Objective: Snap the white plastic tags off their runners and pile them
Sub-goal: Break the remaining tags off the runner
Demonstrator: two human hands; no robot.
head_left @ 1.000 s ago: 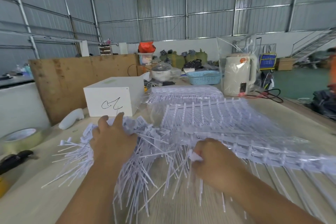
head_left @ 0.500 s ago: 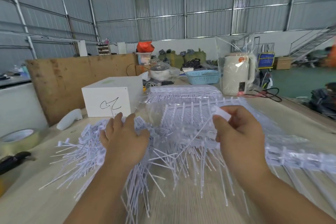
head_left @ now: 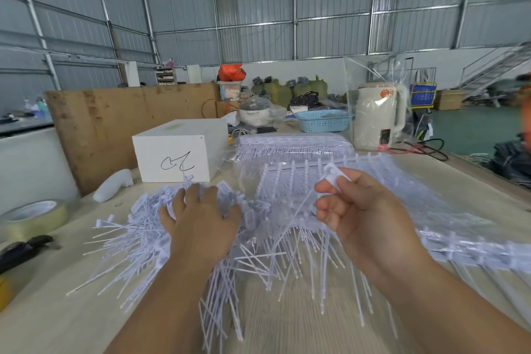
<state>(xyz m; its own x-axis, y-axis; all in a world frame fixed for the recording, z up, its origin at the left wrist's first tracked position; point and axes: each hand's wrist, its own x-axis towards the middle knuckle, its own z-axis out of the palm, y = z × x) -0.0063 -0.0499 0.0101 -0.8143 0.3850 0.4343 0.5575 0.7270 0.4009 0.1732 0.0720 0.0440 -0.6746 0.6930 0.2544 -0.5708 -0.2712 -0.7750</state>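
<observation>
A heap of loose white plastic tags (head_left: 138, 236) spreads over the wooden table (head_left: 57, 310) at centre left. My left hand (head_left: 198, 221) lies flat on the heap with spread fingers. My right hand (head_left: 359, 210) is raised above the table and pinches the flat head of one white tag (head_left: 333, 177); its thin tail hangs down to the left. Sheets of tags on their runners (head_left: 388, 190) lie under and behind the right hand, stretching to the right edge.
A white box (head_left: 178, 152) with a black scribble stands behind the heap. A stack of bagged tag sheets (head_left: 293, 144), a blue basket (head_left: 321, 121) and a bagged cream kettle (head_left: 379, 115) sit further back. Tape roll (head_left: 31, 218) and a white handle-shaped object (head_left: 113, 184) lie at left.
My right hand rose from the runner sheet with a single tag pinched and moved up and right. My left hand stayed on the heap, shifting slightly.
</observation>
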